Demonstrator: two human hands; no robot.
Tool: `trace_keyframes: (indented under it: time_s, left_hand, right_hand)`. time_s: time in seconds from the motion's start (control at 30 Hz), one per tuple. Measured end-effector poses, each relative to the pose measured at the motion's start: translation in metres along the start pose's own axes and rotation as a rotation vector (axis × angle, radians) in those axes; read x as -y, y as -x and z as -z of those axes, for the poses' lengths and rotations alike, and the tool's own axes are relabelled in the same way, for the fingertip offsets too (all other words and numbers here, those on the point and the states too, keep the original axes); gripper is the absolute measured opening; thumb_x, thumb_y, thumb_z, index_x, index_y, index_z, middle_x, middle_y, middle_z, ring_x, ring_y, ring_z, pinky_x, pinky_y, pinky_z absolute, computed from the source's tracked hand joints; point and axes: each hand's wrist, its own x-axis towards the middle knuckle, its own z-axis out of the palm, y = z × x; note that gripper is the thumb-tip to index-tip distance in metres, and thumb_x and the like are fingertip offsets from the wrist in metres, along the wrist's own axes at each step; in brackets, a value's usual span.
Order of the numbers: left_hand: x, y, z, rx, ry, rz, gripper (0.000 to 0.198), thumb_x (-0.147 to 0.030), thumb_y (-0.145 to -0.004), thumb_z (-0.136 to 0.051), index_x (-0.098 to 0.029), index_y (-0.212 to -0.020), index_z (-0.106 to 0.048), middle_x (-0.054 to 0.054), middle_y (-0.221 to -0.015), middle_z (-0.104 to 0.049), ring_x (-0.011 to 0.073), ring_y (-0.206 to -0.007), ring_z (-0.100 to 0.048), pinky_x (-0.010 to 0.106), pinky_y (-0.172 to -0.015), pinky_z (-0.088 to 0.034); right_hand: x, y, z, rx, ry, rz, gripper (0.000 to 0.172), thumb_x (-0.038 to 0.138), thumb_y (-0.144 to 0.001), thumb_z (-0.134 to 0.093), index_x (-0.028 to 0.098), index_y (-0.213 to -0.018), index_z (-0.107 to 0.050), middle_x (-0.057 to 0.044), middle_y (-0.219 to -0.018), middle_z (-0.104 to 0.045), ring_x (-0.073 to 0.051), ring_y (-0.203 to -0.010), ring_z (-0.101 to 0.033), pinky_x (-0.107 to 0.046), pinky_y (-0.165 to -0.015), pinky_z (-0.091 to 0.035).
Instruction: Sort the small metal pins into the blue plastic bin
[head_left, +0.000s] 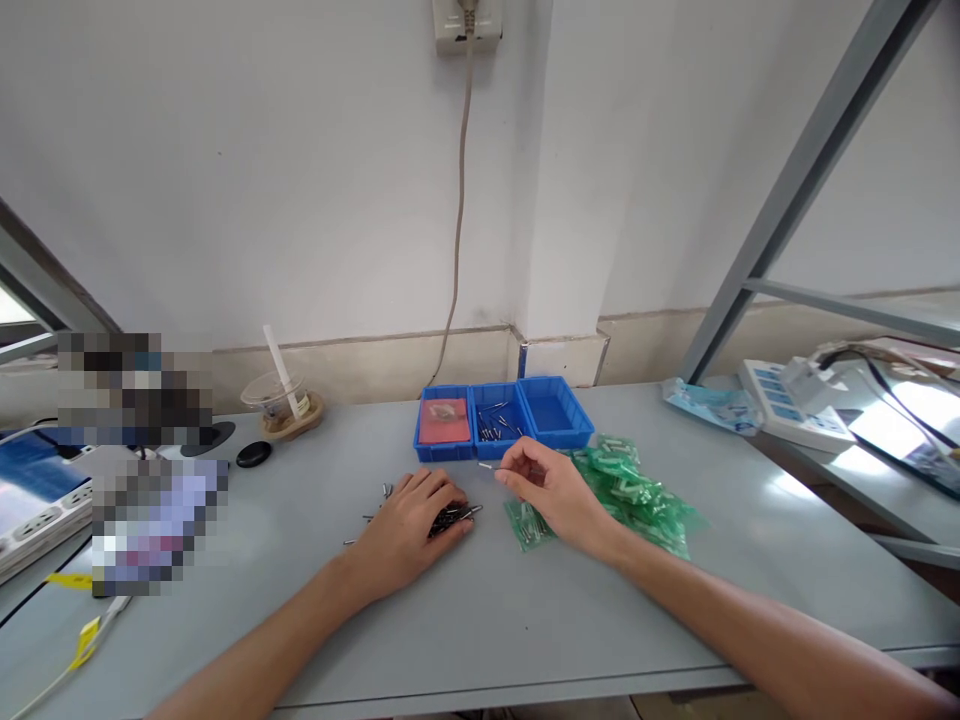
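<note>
My left hand [409, 520] lies palm down with spread, slightly curved fingers over a pile of small dark metal pins [450, 517], partly hiding it. A few loose pins stick out to the left of its fingers. Between thumb and forefinger, my right hand [551, 490] pinches a short silvery metal pin [486, 466], held just in front of the blue bins. The middle blue bin [496, 448] has several similar pins in it. Beneath and beside my right wrist are green plastic bags [637, 495] with pins inside; a smaller green bag [527, 525] lies partly under that hand.
The left blue bin [444, 450] contains a red packet; the right blue bin [556, 408] stands beside the middle one. A plastic cup with a straw [281, 390] and a black oval object [253, 454] are at left. A power strip [795, 405] and blue packet [712, 405] lie at right.
</note>
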Motion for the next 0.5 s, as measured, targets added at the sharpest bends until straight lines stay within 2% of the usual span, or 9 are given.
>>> trace_keyframes:
  time_s: [0.1, 0.27, 0.4, 0.47, 0.5]
  left_hand:
    - [-0.0002, 0.0000, 0.0007, 0.017, -0.003, 0.011, 0.017, -0.038, -0.108, -0.056, -0.022, -0.110, -0.064, 0.005, -0.110, -0.066, 0.0244, -0.100, -0.059, 0.041, -0.091, -0.047]
    - [0.0004, 0.0001, 0.0007, 0.014, 0.005, 0.022, 0.015, -0.037, -0.107, -0.058, -0.023, -0.110, -0.064, 0.005, -0.111, -0.066, 0.0243, -0.102, -0.059, 0.041, -0.091, -0.047]
    - [0.0007, 0.0007, 0.0000, 0.009, 0.000, 0.021, 0.013, -0.035, -0.107, -0.060, -0.023, -0.111, -0.064, 0.005, -0.112, -0.066, 0.0244, -0.102, -0.059, 0.040, -0.090, -0.046]
    - [0.0006, 0.0011, -0.0003, 0.012, 0.005, 0.024, 0.013, -0.035, -0.107, -0.060, -0.023, -0.112, -0.064, 0.004, -0.112, -0.066, 0.0242, -0.102, -0.059, 0.040, -0.090, -0.045]
    - [0.0005, 0.0012, -0.0005, 0.014, 0.010, 0.024, 0.013, -0.035, -0.107, -0.060, -0.023, -0.112, -0.064, 0.004, -0.112, -0.066, 0.0242, -0.102, -0.059, 0.040, -0.090, -0.045]
  right_hand:
    - [0.0007, -0.0001, -0.0011, 0.025, -0.083, -0.088, 0.037, 0.054, -0.100, -0.064, 0.022, -0.083, -0.057, 0.005, -0.068, -0.049, -0.012, -0.058, -0.049, -0.026, -0.054, -0.038]
    - [-0.0011, -0.0033, 0.0013, -0.079, -0.248, -0.232, 0.043, 0.063, -0.098, -0.063, 0.022, -0.085, -0.058, 0.006, -0.066, -0.048, -0.009, -0.048, -0.044, -0.024, -0.047, -0.035]
    - [0.0018, -0.0047, 0.0051, -0.069, -0.259, -0.198, 0.038, 0.059, -0.100, -0.060, 0.024, -0.115, -0.066, 0.000, -0.084, -0.064, -0.012, -0.053, -0.051, -0.026, -0.049, -0.041]
    - [0.0018, -0.0037, 0.0054, -0.029, -0.140, -0.135, 0.035, 0.053, -0.103, -0.058, 0.026, -0.124, -0.066, -0.002, -0.091, -0.068, -0.015, -0.062, -0.056, -0.029, -0.055, -0.047]
    - [0.0008, -0.0027, 0.0050, -0.004, -0.036, -0.088, 0.031, 0.049, -0.103, -0.059, 0.026, -0.122, -0.068, -0.003, -0.092, -0.068, -0.017, -0.067, -0.058, -0.031, -0.061, -0.049]
